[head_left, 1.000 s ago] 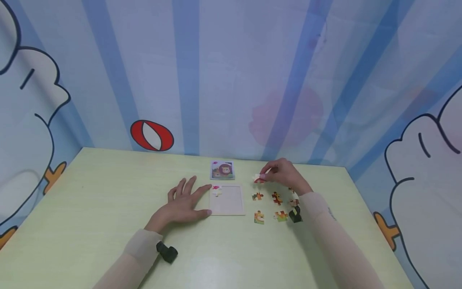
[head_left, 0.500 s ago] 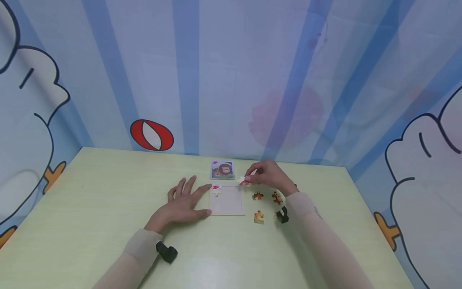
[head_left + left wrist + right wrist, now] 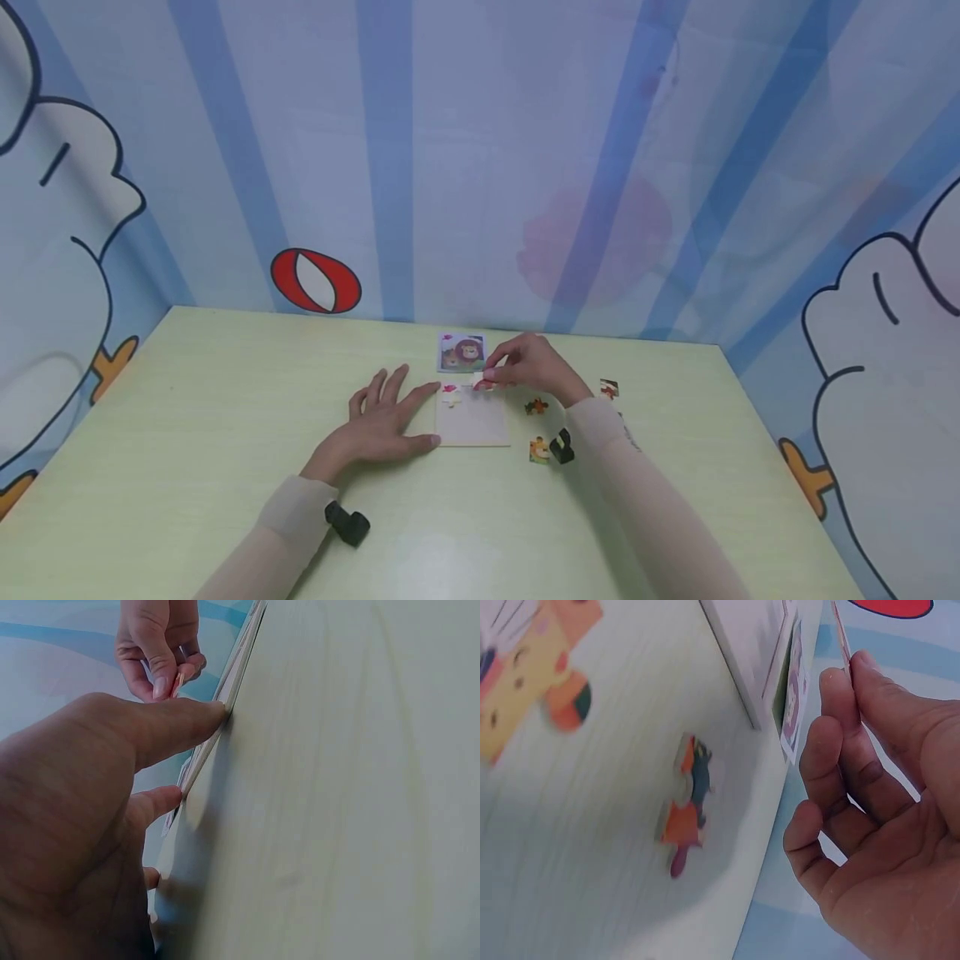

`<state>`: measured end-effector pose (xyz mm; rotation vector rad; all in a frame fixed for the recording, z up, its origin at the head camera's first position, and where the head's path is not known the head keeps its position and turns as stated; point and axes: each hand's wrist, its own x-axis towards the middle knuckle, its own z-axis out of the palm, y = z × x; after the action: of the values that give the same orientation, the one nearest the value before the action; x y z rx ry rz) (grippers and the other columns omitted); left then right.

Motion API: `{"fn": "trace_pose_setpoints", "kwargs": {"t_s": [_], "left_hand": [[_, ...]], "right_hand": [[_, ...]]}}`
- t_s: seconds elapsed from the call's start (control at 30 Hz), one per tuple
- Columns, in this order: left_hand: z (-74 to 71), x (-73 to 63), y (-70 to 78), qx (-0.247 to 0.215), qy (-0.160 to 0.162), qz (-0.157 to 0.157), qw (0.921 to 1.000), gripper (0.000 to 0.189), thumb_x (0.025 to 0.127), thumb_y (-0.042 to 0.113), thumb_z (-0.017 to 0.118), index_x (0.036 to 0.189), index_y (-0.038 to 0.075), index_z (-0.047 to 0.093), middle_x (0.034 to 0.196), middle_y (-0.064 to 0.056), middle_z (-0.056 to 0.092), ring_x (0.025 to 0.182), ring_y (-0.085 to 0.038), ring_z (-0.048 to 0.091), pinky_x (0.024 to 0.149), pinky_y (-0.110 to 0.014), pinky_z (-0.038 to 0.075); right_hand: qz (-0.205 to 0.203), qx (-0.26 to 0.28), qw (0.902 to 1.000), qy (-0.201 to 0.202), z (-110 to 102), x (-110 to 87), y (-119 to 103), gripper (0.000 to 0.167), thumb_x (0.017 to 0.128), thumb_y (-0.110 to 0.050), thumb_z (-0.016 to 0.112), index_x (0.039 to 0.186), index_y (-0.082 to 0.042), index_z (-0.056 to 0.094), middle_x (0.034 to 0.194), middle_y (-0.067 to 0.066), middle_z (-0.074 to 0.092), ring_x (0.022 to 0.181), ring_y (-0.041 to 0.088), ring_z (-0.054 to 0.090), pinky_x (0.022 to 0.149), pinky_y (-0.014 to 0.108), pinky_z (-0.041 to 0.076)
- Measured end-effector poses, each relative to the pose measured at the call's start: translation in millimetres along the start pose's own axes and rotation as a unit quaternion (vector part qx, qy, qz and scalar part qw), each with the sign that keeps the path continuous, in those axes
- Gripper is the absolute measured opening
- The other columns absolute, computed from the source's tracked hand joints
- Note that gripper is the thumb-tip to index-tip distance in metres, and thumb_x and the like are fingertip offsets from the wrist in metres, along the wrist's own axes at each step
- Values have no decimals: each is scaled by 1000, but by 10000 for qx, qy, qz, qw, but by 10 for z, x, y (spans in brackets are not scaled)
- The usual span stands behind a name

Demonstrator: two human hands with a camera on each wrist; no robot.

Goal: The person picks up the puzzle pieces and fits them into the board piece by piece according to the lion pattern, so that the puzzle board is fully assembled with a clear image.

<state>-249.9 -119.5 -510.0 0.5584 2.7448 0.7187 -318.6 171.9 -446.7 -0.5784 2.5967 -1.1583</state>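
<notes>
A square white puzzle tray (image 3: 472, 425) lies on the table with one pale puzzle piece with a pink mark (image 3: 451, 395) in its far left corner. My left hand (image 3: 382, 425) rests beside it, fingers spread, thumb and index fingertip touching the tray's left edge. In the left wrist view these two fingers meet the tray's rim (image 3: 238, 671). My right hand (image 3: 534, 367) pinches a red-and-white puzzle piece (image 3: 483, 383) between thumb and index finger, over the tray's far right part. The right wrist view shows that piece (image 3: 841, 634) edge-on, held above the table.
A lion picture card (image 3: 461, 353) lies just behind the tray. Loose pieces lie to the right: an orange-and-green piece (image 3: 536, 406), a yellow piece (image 3: 538, 450) and a brown-and-white piece (image 3: 609, 387). The right forearm covers others. A printed curtain (image 3: 480, 167) hangs behind the table.
My right hand has carried the red-and-white piece leftward, from above the loose pieces to over the tray. The left hand has stayed at the tray's edge.
</notes>
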Motion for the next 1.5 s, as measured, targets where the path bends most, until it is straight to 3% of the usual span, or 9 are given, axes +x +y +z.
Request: {"fn": "trace_pose_setpoints", "kwargs": {"t_s": [0.1, 0.2, 0.6, 1.3, 1.5], "left_hand": [[7, 3, -2, -14, 61, 28, 10000, 85, 97, 58, 68, 170, 33, 31, 182, -18, 1, 166, -51, -7, 125, -78, 2], [4, 3, 6, -10, 67, 41, 10000, 85, 97, 59, 68, 169, 34, 31, 183, -18, 1, 166, -51, -8, 125, -78, 2], [-15, -11, 18, -22, 42, 1, 10000, 85, 97, 59, 68, 170, 34, 31, 183, -18, 0, 166, -51, -8, 126, -78, 2], [-8, -15, 25, -13, 41, -17, 10000, 85, 97, 59, 67, 169, 34, 32, 182, -18, 2, 166, -51, -6, 126, -79, 2], [-6, -17, 18, -10, 41, -36, 10000, 85, 97, 59, 67, 169, 34, 32, 182, -18, 1, 166, -51, -7, 126, -78, 2]], "right_hand": [[87, -70, 9999, -49, 51, 29, -8, 12, 98, -20, 81, 101, -9, 85, 79, 7, 77, 67, 17, 62, 63, 28, 49], [197, -134, 9997, -86, 104, 45, -15, 11, 98, -20, 80, 100, -10, 85, 80, 4, 75, 66, 12, 57, 63, 27, 45], [731, -315, 9968, -60, 257, 110, -50, 6, 95, -20, 82, 92, -16, 85, 74, 0, 75, 65, 13, 55, 63, 26, 43], [664, -1341, 9887, 73, 303, 125, -90, 16, 94, -29, 85, 86, -17, 77, 70, -2, 70, 61, 12, 54, 59, 26, 42], [590, -1413, 9881, 152, 325, 118, -57, 18, 95, -31, 84, 85, -19, 75, 73, -2, 69, 63, 13, 53, 59, 26, 41]]}}
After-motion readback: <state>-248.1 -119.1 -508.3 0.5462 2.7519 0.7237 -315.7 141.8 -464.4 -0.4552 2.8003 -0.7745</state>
